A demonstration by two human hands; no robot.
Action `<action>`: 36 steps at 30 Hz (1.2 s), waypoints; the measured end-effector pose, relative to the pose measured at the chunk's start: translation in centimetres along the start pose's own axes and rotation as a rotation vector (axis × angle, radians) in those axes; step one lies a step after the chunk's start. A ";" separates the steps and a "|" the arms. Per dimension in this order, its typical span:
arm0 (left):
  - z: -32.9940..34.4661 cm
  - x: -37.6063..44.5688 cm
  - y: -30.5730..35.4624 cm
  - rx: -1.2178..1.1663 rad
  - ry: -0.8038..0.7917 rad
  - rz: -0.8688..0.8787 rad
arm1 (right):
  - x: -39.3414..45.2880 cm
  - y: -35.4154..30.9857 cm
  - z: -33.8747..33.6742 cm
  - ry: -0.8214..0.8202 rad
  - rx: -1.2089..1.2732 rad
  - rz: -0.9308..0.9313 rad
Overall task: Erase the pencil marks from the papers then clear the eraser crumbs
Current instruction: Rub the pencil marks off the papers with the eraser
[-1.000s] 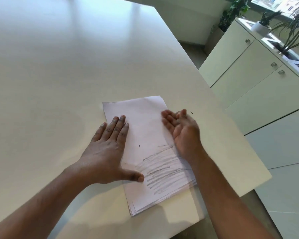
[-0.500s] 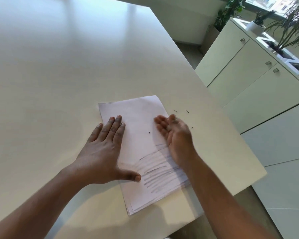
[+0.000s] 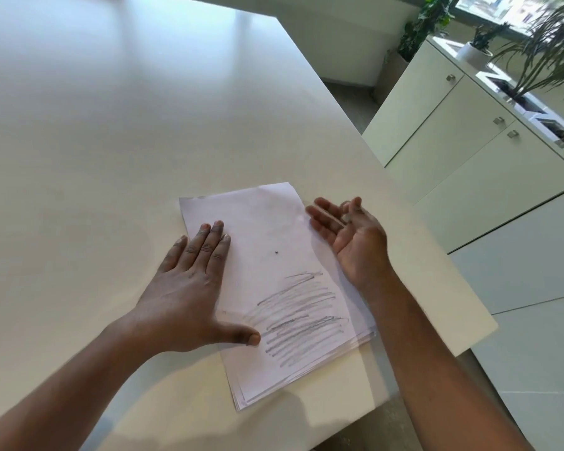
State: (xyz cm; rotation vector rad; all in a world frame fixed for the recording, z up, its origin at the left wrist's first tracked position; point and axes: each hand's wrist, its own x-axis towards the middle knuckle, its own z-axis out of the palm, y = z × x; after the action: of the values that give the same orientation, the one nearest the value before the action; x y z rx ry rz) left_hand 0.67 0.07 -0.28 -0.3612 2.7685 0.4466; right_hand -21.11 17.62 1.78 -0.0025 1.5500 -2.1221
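A stack of white papers (image 3: 258,216) lies on the white table (image 3: 111,125) near its front right corner. Grey pencil marks (image 3: 302,317) cover the lower half of the top sheet; the upper half looks faintly smudged. One dark eraser crumb (image 3: 276,252) sits mid-sheet. My left hand (image 3: 189,288) presses flat on the stack's left edge, thumb beside the marks. My right hand (image 3: 345,236) stands on its side at the stack's right edge, palm facing left, fingers straight and apart. A small grey patch by its thumb is too unclear to name.
The table's right edge (image 3: 437,255) runs close behind my right hand, with floor below. White cabinets (image 3: 469,151) with potted plants (image 3: 541,53) on top stand to the right.
My right hand swept from over the top sheet out to its right edge and turned its palm more upward. The crumbs seen on the table beside it no longer show. My left hand stayed put.
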 end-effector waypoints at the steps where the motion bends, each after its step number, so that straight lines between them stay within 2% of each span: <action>1: 0.0 0.0 0.0 0.002 -0.002 0.000 | 0.1 0.2 0.2 0.004 -0.010 0.032; 4: 0.0 0.0 0.0 0.006 -0.008 0.000 | 0.7 -0.1 0.5 0.083 -0.028 -0.028; 8: 0.0 0.1 0.1 0.000 -0.005 -0.003 | 0.7 0.6 1.0 -0.020 -0.023 0.024; 10: 0.0 0.1 0.1 -0.008 0.000 0.001 | 1.0 0.7 1.3 0.029 -0.036 0.016; 12: 0.0 0.1 0.1 -0.017 0.004 0.006 | 1.1 0.1 0.9 0.087 -0.062 -0.072; 14: 0.0 0.0 0.1 -0.008 0.005 0.004 | 0.7 -0.2 0.1 0.035 -0.078 -0.121; 16: 0.0 0.1 0.0 0.004 0.003 0.000 | -0.3 0.5 -0.6 -0.029 -0.104 -0.073; 18: 0.1 0.1 0.0 0.000 0.001 -0.002 | -0.5 1.2 -1.2 0.029 -0.150 -0.043; 21: 0.1 0.0 0.0 -0.011 0.003 0.003 | -0.1 0.3 -1.4 0.153 -0.216 -0.137; 24: 0.1 0.0 0.0 -0.012 0.009 0.003 | -0.9 -0.1 -1.4 0.107 -0.222 -0.182; 26: 0.0 0.0 0.0 -0.015 0.009 0.002 | -1.6 0.8 -1.1 0.055 -0.226 -0.117; 28: 0.0 0.0 0.0 -0.013 0.004 0.003 | -1.7 1.3 -1.2 0.109 -0.248 -0.093; 31: 0.1 0.0 0.0 -0.012 0.009 0.003 | -2.0 0.2 -0.7 0.203 -0.338 -0.271; 33: 0.1 0.0 -0.1 -0.008 0.009 0.002 | -3.2 0.0 0.9 0.122 -0.331 -0.342; 34: 0.1 0.1 -0.1 -0.006 0.008 0.002 | -4.1 0.3 1.9 0.033 -0.263 -0.296; 36: 0.2 0.1 0.0 -0.008 0.010 0.001 | -5.7 1.5 3.7 -0.203 -0.108 -0.057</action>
State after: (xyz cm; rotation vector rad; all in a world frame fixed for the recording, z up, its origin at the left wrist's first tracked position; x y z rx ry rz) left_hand 0.65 0.07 -0.47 -0.3645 2.7773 0.4573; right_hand -14.50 16.23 3.42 -0.2930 1.5570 -2.0082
